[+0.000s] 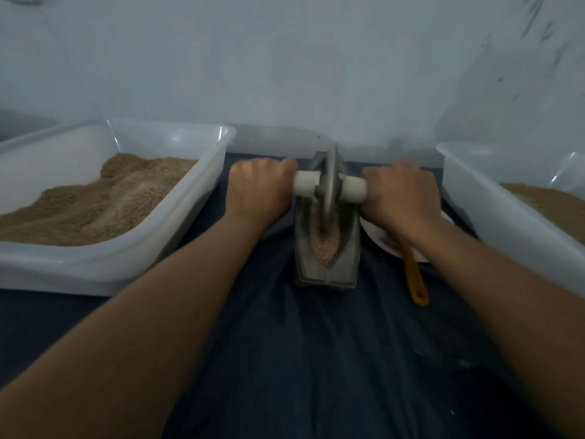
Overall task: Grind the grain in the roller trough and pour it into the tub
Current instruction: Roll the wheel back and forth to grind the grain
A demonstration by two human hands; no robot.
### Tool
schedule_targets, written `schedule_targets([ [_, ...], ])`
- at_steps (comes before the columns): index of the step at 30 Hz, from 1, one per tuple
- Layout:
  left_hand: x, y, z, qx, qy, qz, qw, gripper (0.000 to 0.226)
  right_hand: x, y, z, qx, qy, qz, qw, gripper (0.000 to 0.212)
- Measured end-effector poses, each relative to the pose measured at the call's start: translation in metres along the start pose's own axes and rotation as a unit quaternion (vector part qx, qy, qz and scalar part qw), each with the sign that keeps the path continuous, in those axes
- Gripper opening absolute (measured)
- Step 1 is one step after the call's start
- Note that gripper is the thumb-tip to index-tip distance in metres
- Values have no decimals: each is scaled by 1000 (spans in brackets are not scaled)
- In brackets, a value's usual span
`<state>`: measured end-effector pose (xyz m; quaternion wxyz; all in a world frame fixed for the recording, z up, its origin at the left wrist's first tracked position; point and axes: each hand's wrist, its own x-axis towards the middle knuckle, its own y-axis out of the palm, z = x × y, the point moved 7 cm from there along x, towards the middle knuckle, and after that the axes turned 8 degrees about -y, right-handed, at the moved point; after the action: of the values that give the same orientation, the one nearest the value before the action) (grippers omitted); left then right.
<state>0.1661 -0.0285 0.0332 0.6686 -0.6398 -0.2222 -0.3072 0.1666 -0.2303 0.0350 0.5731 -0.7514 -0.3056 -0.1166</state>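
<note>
Between two translucent white plastic tubs, both hands work a grey metal roller wheel (327,188) in a boat-shaped grey metal trough (326,248).

Left hand (259,188) and right hand (400,194) are each curled round one end of the pale cylindrical axle handle (354,189), which crosses the wheel, so the trough lies directly between and just below the fists on the dark blue cloth (316,359). Tan coarse grain (324,245) sits in the groove under the wheel. The trough looks stiff and heavy; lifting it by its two long sides seems safest, since loose grain would spill easily. The left tub (190,198) and the right tub (474,204) both hold similar meal.
</note>
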Motion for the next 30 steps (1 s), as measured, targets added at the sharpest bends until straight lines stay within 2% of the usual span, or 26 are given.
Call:
schedule_targets([
  [4, 32, 25, 1, 11, 11, 60, 998, 21, 41, 24, -15, 45, -12, 118, 992, 20],
  [9, 68, 46, 2, -18, 9, 229, 973, 36, 73, 38, -21, 113, -8, 230, 966, 20],
  [12, 70, 43, 1, -15, 10, 231, 973, 33, 71, 39, -23, 131, 3, 248, 960, 18],
  [16, 41, 21, 2, -12, 0, 103, 995, 21, 45, 20, -16, 69, 9, 161, 985, 15],
  [20, -6, -8, -1, -24, -22, -17, 999, 2, 2, -10, 5, -23, 0, -11, 1000, 17],
  [22, -19, -19, -1, -26, -21, -44, 998, 10, -18, -23, 13, -22, -3, -80, 997, 18],
  [26, -32, -30, 2, -32, -17, -68, 997, 16, -29, -31, 18, -21, -16, -100, 995, 11],
  [30, -34, -21, 5, -28, -25, -87, 996, 14, -28, -31, 18, -33, -20, -135, 990, 16],
])
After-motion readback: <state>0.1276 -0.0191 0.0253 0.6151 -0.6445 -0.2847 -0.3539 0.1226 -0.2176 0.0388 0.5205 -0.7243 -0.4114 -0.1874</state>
